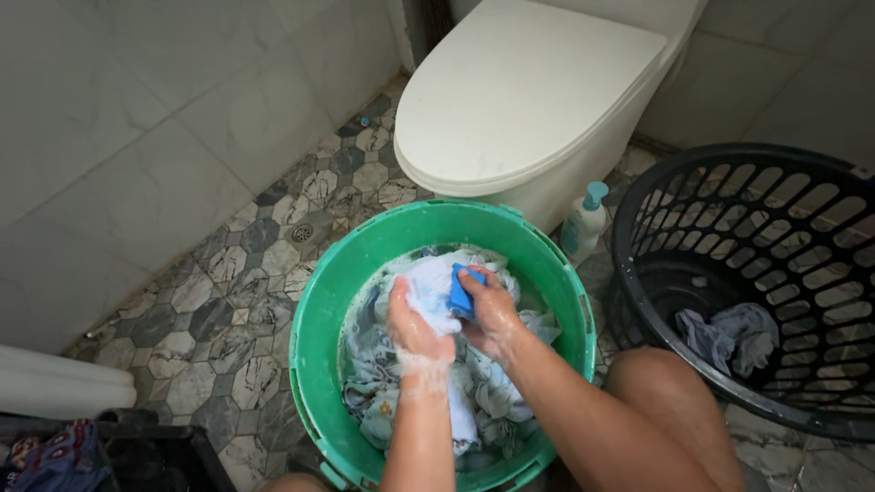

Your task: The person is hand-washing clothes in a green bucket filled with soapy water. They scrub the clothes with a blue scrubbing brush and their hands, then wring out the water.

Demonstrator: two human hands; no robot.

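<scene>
A green plastic bucket point(319, 337) stands on the tiled floor, full of wet pale-blue and white laundry point(492, 401) in soapy water. My left hand point(415, 333) grips a bunched piece of white cloth point(428, 282) above the water. My right hand point(492, 314) holds a blue bar of soap point(460, 293) pressed against that cloth. Both forearms are wet and soapy.
A white toilet point(519, 100) with its lid down stands behind the bucket. A pump bottle with a blue top point(583, 223) sits beside it. A black laundry basket point(756, 273) at right holds grey-blue clothes point(734, 337). A floor drain point(302, 233) lies at left. My knee point(674, 401) is at lower right.
</scene>
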